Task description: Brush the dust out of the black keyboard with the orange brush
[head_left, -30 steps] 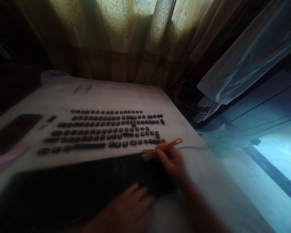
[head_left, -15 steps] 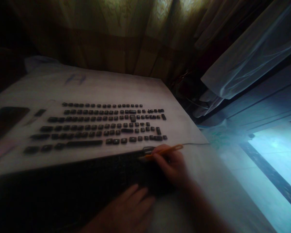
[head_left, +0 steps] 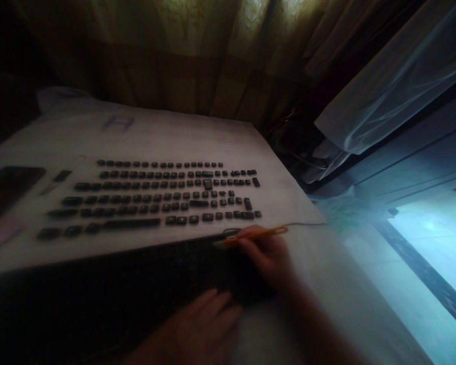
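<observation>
A black keyboard (head_left: 110,289) with its keycaps taken off lies across the near part of the table. My right hand (head_left: 268,256) is closed round a small brush (head_left: 258,234) with an orange, loop-ended handle. The brush's pale tip points left and meets the far right part of the keyboard. My left hand (head_left: 209,322) rests on the keyboard's near edge with fingers stretched out, holding nothing. Beyond the keyboard, loose black keycaps (head_left: 157,197) lie in several rows on the table.
The pale table (head_left: 182,139) ends at a right edge. A cable (head_left: 306,223) runs right from behind the keyboard. A dark flat object (head_left: 13,185), a pink item (head_left: 2,234) and a small dark piece (head_left: 63,176) lie at left. A curtain (head_left: 167,61) hangs behind.
The brush tip has shifted slightly left along the keyboard's far edge, with my right hand still around it. My left hand stays in nearly the same place.
</observation>
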`<state>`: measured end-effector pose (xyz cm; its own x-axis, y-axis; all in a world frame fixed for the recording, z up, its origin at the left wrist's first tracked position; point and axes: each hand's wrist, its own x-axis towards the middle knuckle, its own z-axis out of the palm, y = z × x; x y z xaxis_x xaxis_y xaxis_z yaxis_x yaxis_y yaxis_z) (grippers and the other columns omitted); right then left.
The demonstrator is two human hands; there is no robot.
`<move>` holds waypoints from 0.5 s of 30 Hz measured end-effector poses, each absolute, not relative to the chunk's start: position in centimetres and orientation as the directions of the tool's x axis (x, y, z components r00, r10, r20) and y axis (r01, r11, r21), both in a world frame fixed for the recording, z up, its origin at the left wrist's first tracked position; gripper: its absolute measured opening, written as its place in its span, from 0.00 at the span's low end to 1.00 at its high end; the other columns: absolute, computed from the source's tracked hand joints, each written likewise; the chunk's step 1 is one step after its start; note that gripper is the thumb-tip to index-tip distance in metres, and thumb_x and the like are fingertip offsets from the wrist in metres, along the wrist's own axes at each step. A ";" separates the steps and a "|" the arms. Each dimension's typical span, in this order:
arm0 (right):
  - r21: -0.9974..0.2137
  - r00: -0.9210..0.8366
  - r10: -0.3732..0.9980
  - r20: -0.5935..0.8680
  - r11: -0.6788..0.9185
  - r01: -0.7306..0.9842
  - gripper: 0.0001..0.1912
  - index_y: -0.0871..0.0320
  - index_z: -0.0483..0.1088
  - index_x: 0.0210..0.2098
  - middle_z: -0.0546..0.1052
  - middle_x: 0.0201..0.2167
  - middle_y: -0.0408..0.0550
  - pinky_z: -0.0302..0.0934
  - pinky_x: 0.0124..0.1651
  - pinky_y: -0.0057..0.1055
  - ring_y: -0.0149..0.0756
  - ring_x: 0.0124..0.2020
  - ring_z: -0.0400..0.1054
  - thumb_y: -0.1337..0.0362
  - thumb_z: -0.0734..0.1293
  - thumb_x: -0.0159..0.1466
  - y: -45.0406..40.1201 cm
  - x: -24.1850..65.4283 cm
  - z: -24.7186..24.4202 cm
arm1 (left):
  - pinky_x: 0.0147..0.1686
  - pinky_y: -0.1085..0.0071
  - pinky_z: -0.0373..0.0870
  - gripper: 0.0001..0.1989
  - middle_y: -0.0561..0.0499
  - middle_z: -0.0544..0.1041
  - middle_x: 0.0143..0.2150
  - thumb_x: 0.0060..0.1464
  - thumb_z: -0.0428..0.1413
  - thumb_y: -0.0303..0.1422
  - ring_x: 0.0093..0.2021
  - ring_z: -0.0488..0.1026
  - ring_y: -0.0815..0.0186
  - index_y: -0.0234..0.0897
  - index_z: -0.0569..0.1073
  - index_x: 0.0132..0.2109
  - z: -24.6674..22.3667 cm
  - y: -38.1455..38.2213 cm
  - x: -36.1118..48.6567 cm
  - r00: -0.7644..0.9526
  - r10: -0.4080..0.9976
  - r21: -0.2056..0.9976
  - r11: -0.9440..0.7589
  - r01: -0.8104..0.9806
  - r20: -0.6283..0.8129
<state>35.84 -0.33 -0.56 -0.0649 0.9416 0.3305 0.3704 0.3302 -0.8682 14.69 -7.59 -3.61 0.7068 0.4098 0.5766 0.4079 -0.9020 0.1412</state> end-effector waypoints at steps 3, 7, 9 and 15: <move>-0.889 -0.034 0.948 0.317 0.309 0.338 0.03 0.53 0.77 0.34 0.82 0.29 0.44 0.73 0.34 0.33 0.36 0.27 0.76 0.63 0.69 0.63 -0.3 36.1 -0.5 | 0.61 0.68 0.65 0.13 0.58 0.82 0.50 0.68 0.48 0.33 0.54 0.74 0.65 0.41 0.78 0.43 -3.5 -7.6 14.8 0.694 0.415 0.159 -0.901 0.404 0.588; -0.911 -0.024 0.958 0.287 0.280 0.302 0.03 0.53 0.77 0.33 0.82 0.29 0.44 0.73 0.31 0.32 0.36 0.27 0.76 0.63 0.69 0.63 -0.2 36.6 -0.3 | 0.61 0.65 0.66 0.11 0.56 0.80 0.52 0.67 0.50 0.33 0.56 0.74 0.64 0.40 0.78 0.44 -3.9 -7.7 14.8 0.717 0.413 0.152 -0.903 0.401 0.562; -0.907 -0.040 0.953 0.301 0.299 0.295 0.03 0.53 0.77 0.33 0.82 0.29 0.44 0.74 0.33 0.32 0.37 0.28 0.77 0.64 0.70 0.62 -0.1 36.8 -0.2 | 0.61 0.65 0.66 0.10 0.55 0.80 0.53 0.66 0.50 0.32 0.56 0.73 0.63 0.40 0.77 0.46 -4.3 -7.8 14.6 0.731 0.402 0.144 -0.909 0.391 0.552; -0.835 -0.154 0.899 0.409 0.437 0.335 0.05 0.52 0.78 0.33 0.82 0.30 0.44 0.74 0.38 0.34 0.37 0.32 0.78 0.68 0.70 0.62 0.1 36.9 -0.6 | 0.62 0.64 0.65 0.09 0.54 0.79 0.55 0.64 0.53 0.31 0.58 0.72 0.63 0.40 0.76 0.47 -4.5 -8.0 14.4 0.750 0.407 0.150 -0.909 0.389 0.522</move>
<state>36.88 0.12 -0.59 -0.1536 0.8995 0.4090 0.3350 0.4369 -0.8348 14.44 -8.03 -4.49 0.7497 0.4070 0.5218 0.3890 -0.9089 0.1501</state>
